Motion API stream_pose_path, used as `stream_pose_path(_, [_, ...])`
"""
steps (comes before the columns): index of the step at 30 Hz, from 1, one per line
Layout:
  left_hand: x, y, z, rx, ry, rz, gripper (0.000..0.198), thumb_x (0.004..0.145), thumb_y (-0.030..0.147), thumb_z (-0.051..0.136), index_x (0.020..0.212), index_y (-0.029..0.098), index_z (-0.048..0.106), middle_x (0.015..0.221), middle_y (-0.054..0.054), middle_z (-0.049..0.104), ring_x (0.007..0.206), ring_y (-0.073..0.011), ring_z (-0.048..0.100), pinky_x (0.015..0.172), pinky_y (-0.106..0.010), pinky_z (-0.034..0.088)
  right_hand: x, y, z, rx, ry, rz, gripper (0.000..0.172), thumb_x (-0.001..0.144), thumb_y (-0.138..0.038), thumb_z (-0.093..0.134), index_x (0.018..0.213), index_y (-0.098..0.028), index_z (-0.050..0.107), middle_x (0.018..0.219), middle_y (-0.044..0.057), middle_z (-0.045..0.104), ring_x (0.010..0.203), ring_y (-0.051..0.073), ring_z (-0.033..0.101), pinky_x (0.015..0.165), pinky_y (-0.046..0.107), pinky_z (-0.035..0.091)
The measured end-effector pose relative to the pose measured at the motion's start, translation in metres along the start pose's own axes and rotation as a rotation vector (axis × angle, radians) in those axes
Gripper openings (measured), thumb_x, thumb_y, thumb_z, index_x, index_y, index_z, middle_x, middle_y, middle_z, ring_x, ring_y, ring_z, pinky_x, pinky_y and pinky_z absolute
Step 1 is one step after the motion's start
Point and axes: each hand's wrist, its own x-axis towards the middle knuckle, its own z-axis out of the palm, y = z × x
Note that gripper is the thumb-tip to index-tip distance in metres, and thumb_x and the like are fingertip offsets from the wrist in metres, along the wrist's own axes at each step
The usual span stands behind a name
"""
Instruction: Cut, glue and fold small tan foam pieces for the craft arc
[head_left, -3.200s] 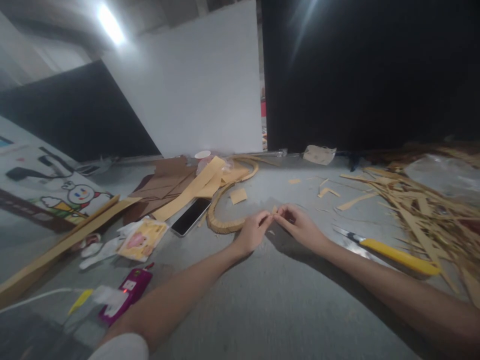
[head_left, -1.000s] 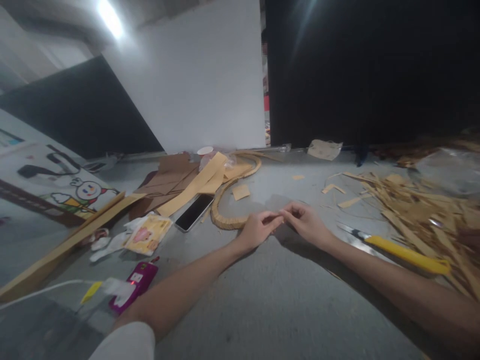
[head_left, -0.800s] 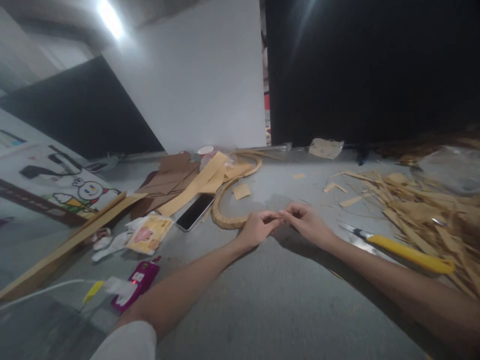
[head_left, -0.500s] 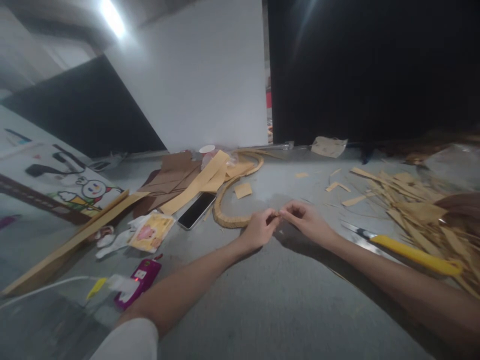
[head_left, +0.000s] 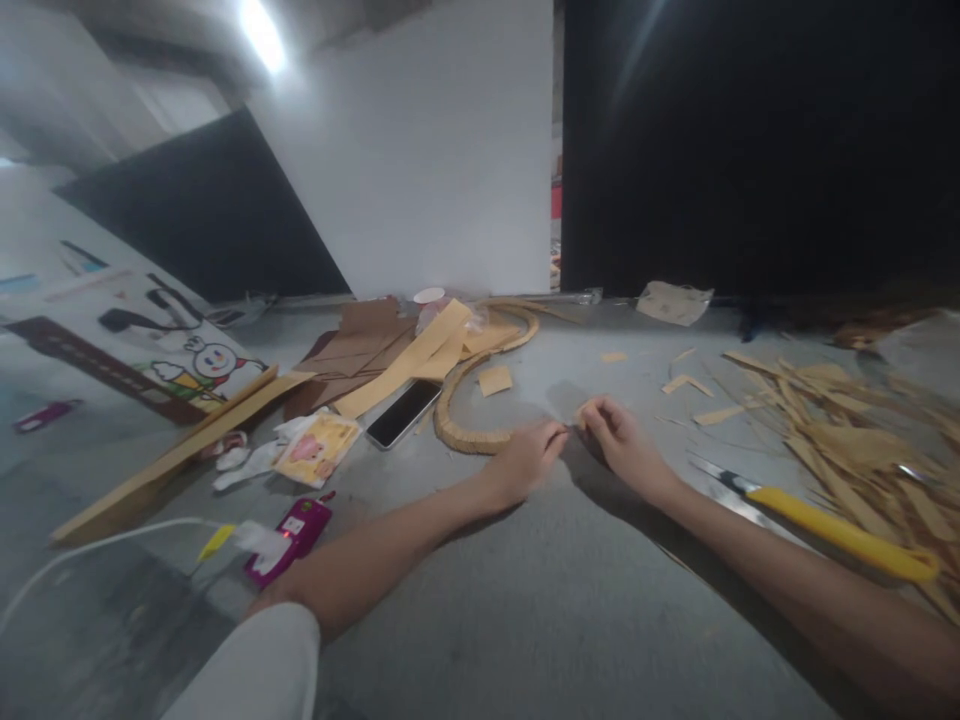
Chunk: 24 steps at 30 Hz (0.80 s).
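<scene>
A long tan strip (head_left: 454, 420), finely notched or ridged along its side, winds in an S-curve over the grey table. Its near end runs into my left hand (head_left: 529, 462), whose fingers are closed in a pinch around it; the very tip is hidden there. Just to the right, my right hand (head_left: 621, 448) is closed too, thumb against fingertips, with a small tan piece (head_left: 580, 412) showing at the tips. A narrow gap separates the two hands. Inside the curve lies a loose tan square (head_left: 495, 380).
Left of the strip are a phone (head_left: 405, 413), a yellow packet (head_left: 319, 450) and a purple power strip (head_left: 289, 540) with a white plug. A yellow utility knife (head_left: 840, 530), blade out, lies by my right forearm, near a heap of tan offcuts (head_left: 862, 440). Panels stand behind.
My hands have parted slightly, the right moving away from the left. A small tan piece now shows at my right fingertips. The whole view has shifted a little.
</scene>
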Motion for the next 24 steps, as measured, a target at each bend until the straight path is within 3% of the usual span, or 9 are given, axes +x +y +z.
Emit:
stream_pose_path(4, [-0.005,0.01,-0.028,0.447,-0.024,0.001,0.021,0.103,0.028,0.064,0.12,0.016,0.067,0.125,-0.017,0.067,0.121,-0.0348,0.061,0.102,-0.047,0.049,0.003,0.005,0.001,0.075,0.053,0.041,0.05,0.102,-0.072,0.056,0.086,-0.024,0.06,0.075,0.003,0.064,0.069,0.02,0.059,0.068,0.033,0.049])
stream_pose_path(7, [-0.008,0.006,-0.05,0.588,-0.133,-0.088,0.022,0.095,0.03,0.076,0.107,0.013,0.07,0.116,-0.021,0.069,0.119,-0.0405,0.06,0.099,-0.05,0.05,0.003,0.006,0.003,0.07,0.05,0.094,0.049,0.1,-0.071,0.06,0.087,-0.023,0.061,0.072,0.002,0.064,0.064,0.019,0.058,0.064,0.032,0.046])
stream_pose_path(9, [-0.007,-0.001,-0.056,0.576,-0.258,-0.114,0.014,0.093,0.026,0.077,0.097,0.015,0.07,0.106,-0.017,0.07,0.11,-0.0371,0.064,0.096,-0.047,0.05,0.003,0.006,0.004,0.07,0.055,0.114,0.05,0.096,-0.072,0.064,0.089,-0.023,0.063,0.073,0.002,0.066,0.066,0.019,0.06,0.065,0.032,0.046])
stream_pose_path(13, [0.004,-0.011,-0.054,0.486,-0.234,-0.153,0.007,0.099,0.023,0.066,0.096,0.017,0.069,0.106,-0.012,0.071,0.105,-0.0296,0.065,0.092,-0.04,0.05,0.003,0.003,0.004,0.084,0.047,0.136,0.054,0.09,-0.076,0.067,0.088,-0.022,0.065,0.077,0.004,0.07,0.072,0.021,0.064,0.067,0.031,0.048])
stream_pose_path(16, [0.01,-0.018,-0.062,0.504,-0.246,-0.154,0.028,0.098,0.041,0.072,0.111,0.017,0.068,0.118,-0.015,0.07,0.118,-0.0333,0.063,0.099,-0.043,0.049,0.004,0.001,0.004,0.098,0.043,0.148,0.055,0.09,-0.077,0.066,0.088,-0.022,0.065,0.08,0.006,0.072,0.074,0.021,0.066,0.067,0.031,0.048])
stream_pose_path(18, [0.012,-0.024,-0.076,0.498,-0.335,-0.119,0.041,0.092,0.05,0.08,0.115,0.02,0.068,0.122,-0.014,0.07,0.123,-0.0331,0.062,0.101,-0.041,0.05,0.004,0.001,0.004,0.102,0.048,0.147,0.055,0.09,-0.077,0.067,0.087,-0.022,0.065,0.08,0.006,0.072,0.073,0.021,0.066,0.067,0.031,0.048])
stream_pose_path(21, [0.011,-0.035,-0.095,0.478,-0.451,-0.064,0.042,0.071,0.039,0.098,0.099,0.023,0.07,0.106,-0.007,0.072,0.112,-0.0316,0.066,0.095,-0.037,0.052,0.004,0.0,0.004,0.103,0.043,0.136,0.055,0.09,-0.076,0.069,0.084,-0.022,0.064,0.077,0.005,0.07,0.071,0.02,0.064,0.066,0.032,0.047])
stream_pose_path(22, [0.011,-0.038,-0.097,0.472,-0.487,-0.05,0.037,0.071,0.035,0.097,0.093,0.022,0.069,0.1,-0.006,0.072,0.106,-0.0307,0.067,0.09,-0.036,0.053,0.004,-0.001,0.005,0.107,0.041,0.132,0.055,0.089,-0.076,0.069,0.084,-0.022,0.064,0.077,0.005,0.069,0.07,0.02,0.064,0.066,0.032,0.047])
stream_pose_path(24, [0.012,-0.042,-0.091,0.446,-0.443,-0.063,0.029,0.077,0.03,0.092,0.085,0.021,0.066,0.092,-0.005,0.07,0.095,-0.0293,0.068,0.083,-0.036,0.053,0.004,-0.002,0.005,0.119,0.031,0.131,0.054,0.09,-0.075,0.07,0.083,-0.021,0.065,0.077,0.004,0.069,0.069,0.02,0.063,0.065,0.032,0.046])
